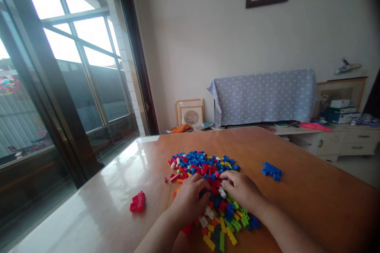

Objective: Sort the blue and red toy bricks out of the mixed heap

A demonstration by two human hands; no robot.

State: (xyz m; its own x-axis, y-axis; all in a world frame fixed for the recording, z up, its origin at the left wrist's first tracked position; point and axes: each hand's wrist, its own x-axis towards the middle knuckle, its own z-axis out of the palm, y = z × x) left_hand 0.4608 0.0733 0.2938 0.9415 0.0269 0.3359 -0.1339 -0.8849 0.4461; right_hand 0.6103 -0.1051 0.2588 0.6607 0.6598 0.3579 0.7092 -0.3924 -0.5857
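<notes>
A heap of toy building bricks (192, 161) in blue, red, white, yellow and green lies on the wooden table. My left hand (191, 193) is bent over the near left part of the heap, fingers curled in among the bricks; whatever they close on is hidden. Across from it, my right hand (243, 189) reaches in from the right. Its forefinger and thumb are apart, with the fingertips at red bricks and beside a white brick (222, 192). Between my forearms lie loose yellow bricks (230, 236), green bricks (236, 224) and a blue round piece (254, 222).
Apart from the heap, a cluster of red bricks (137, 202) sits left on the table (154, 158) and a cluster of blue bricks (272, 171) right. Behind the table stand a cloth-covered object (264, 99), picture frames (190, 115) and a white cabinet (332, 142). Windows (89, 55) line the left.
</notes>
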